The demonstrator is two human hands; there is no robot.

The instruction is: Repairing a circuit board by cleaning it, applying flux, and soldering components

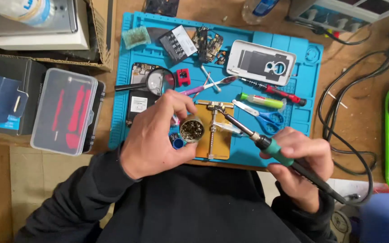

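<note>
Left hand (158,135) cups round tin of brass tip-cleaning wool (192,130), fingers curled around its rim, thumb below; tin sits on blue mat (302,121) beside yellow clamp holder (213,130). Right hand (300,168) grips soldering iron (266,146), fingers wrapped on teal handle, tip over holder, just right of tin.

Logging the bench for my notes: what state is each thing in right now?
Left hand: closed around the round tin of brass wool.
Right hand: gripping the soldering iron, tip over the clamp holder.
Phone: back off, insides exposed.
White back cover: detached, lying on the blue mat.
Scissors: closed.
Clear plastic case: lid shut.
</note>
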